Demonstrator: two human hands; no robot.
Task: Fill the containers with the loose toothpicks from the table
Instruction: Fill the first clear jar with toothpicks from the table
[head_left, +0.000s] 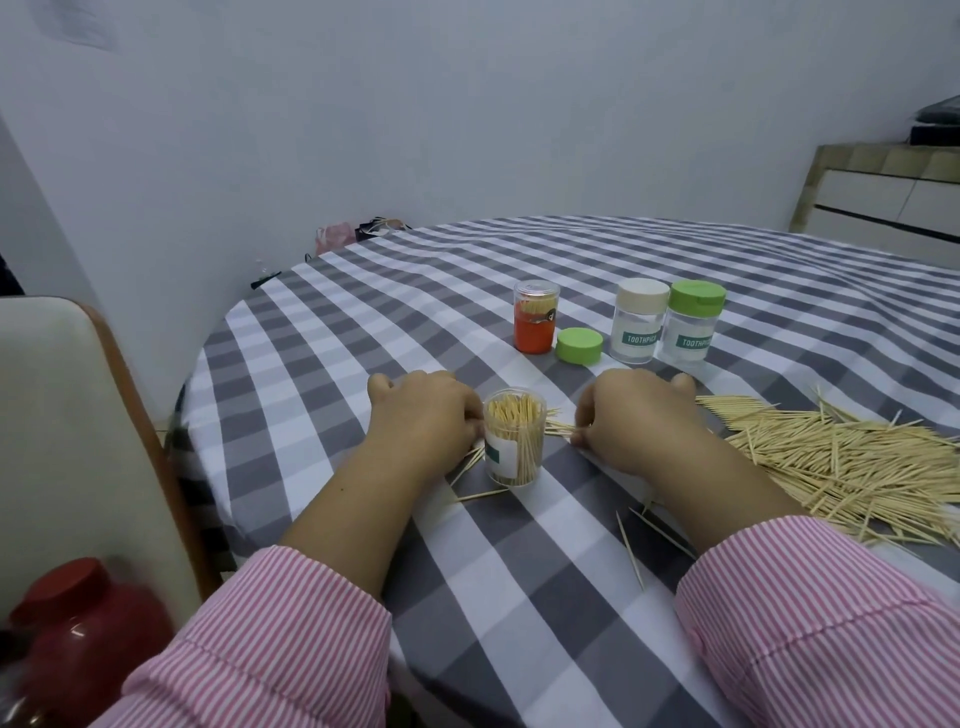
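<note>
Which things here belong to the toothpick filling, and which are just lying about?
Job: open container held by left hand; right hand pinching toothpicks; loose toothpick pile; capped containers; green lid.
Lying about: red bottle; chair; bags.

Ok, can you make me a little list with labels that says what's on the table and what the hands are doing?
open jar: clear jar, packed with toothpicks, no lid
left hand: left hand holds the jar's side
right hand: right hand pinches a few toothpicks beside the jar
loose pile: toothpick pile on the right of the checked cloth
loose lid: green lid lies flat
closed jars: orange jar, cream-lidded jar, green-lidded jar
task state: many toothpicks not yet collected
</note>
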